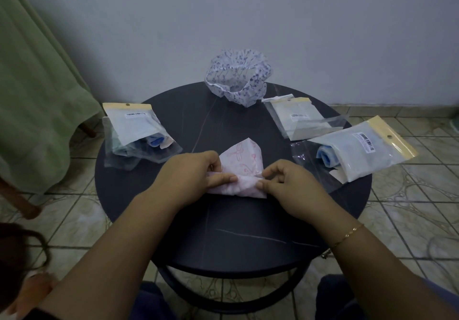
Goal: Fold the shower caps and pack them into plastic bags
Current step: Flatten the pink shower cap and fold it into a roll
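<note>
From the head camera, a round dark table (173, 240) fills the middle of the frame, and at its centre lies the pink shower cap (244, 163), already flattened into a wedge whose point aims toward the top of the frame. The left hand (196, 170) pinches the cap's lower left edge between thumb and curled fingers, while the right hand (285, 183) pinches the lower right edge with its fingertips — a grip on both corners that seems meant to hold the slippery film taut and flat so that the next fold lands clean. In the upper centre an unfolded blue-printed shower cap (238, 76) stands puffed open at the far rim, likely parked out of the way until its turn. At centre left a filled bag (139, 133) lies with its header card toward the wall; at right another filled bag (360, 153) shows a blue roll at its mouth. Between that one and the puffed cap an empty bag (300, 118) lies flat, its mouth turned toward the right edge — probably kept near for the pink cap.
</note>
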